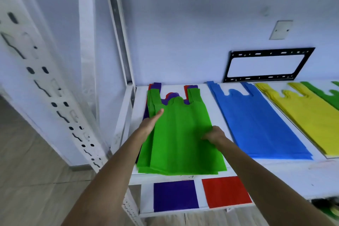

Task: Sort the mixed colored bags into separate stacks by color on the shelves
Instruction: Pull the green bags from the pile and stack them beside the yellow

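green bag (181,134) | between hands | left hand (149,124) flat, right hand (214,136) pinching

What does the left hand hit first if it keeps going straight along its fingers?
The left hand lies flat on the green bag, fingers pointing up and right. Sliding on, it would probably first meet the bag's left handle strap, then the purple bag peeking out beneath. Depth is unclear.

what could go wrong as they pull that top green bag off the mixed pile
The right hand pinches the green bag in the mixed pile, so it may drag several layers along. The left hand only rests flat, so the purple and red bags beneath could slide. The pile's front edge sits at the shelf lip and could spill.
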Demonstrator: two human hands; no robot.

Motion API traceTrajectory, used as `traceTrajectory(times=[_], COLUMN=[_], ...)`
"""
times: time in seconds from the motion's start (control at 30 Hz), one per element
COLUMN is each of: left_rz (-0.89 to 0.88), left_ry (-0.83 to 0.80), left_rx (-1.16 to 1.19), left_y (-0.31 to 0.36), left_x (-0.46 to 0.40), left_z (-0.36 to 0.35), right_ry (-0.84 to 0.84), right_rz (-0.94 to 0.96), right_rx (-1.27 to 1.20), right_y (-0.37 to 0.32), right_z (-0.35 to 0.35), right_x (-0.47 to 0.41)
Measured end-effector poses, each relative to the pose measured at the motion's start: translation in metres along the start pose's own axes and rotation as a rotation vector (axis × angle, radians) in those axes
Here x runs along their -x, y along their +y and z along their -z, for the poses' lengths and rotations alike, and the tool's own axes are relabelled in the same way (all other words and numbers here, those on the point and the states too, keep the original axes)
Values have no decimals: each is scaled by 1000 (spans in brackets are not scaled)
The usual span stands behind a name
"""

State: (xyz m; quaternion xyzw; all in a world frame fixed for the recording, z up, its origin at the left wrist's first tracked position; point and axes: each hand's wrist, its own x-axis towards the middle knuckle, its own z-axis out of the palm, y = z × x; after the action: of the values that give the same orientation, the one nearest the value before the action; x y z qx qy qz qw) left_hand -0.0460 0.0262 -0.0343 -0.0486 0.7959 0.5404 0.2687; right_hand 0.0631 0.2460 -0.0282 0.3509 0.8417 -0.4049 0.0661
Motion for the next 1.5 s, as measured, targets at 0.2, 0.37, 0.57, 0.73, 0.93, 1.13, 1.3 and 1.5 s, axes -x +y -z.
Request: traceTrajectory(times=[0.2, 0.37, 0.57, 0.73, 0.93, 1.13, 1.3, 1.5], left_rz=[-79, 39, 79, 69, -7, -152, -234, -392], left_ry=[27, -173, -251, -254, -246, -213, -241, -315], left_rx=[-198, 113, 246, 257, 298, 416, 471, 429], left_y=[-17, -14, -1, 7, 39, 99, 150, 198], left_x=[11, 30, 43, 58, 80, 112, 140, 163], left_z=[5, 14, 17, 9, -1, -61, -140, -243], right_ry=[-6, -97, -332, -486, -537, -493, -472, -361], right_rz=[-37, -95, -237, -231, -125, -10, 70, 235], right_rx=[-95, -296, -470, -510, -676, -776, -811, -804], right_y=[13, 23, 25, 31, 37, 60, 95, 160], right_z=[0, 10, 28, 37, 75, 154, 233, 353], right_x=[7, 17, 39, 49, 49, 57, 61, 49])
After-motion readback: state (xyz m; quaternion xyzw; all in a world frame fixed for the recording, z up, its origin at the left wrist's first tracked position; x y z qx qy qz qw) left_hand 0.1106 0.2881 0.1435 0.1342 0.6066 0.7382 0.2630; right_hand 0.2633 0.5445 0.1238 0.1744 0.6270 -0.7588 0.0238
